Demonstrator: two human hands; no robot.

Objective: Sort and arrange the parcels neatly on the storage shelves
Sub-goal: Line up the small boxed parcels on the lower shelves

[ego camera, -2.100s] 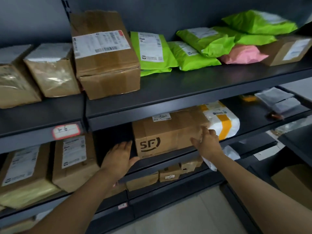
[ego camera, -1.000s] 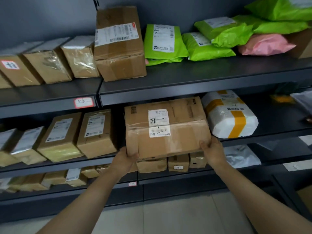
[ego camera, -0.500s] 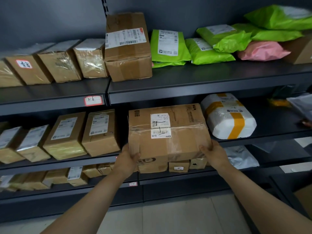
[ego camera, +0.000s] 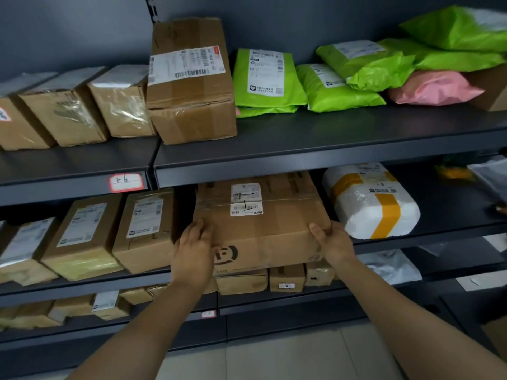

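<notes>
Box (ego camera: 263, 223) overhangs the middle shelf (ego camera: 444, 207); left hand (ego camera: 193, 248) grips its left front corner; right hand (ego camera: 336, 242) grips the right.

Head camera looks forward, slightly downward, close to the shelves (ego camera: 329, 138).
</notes>
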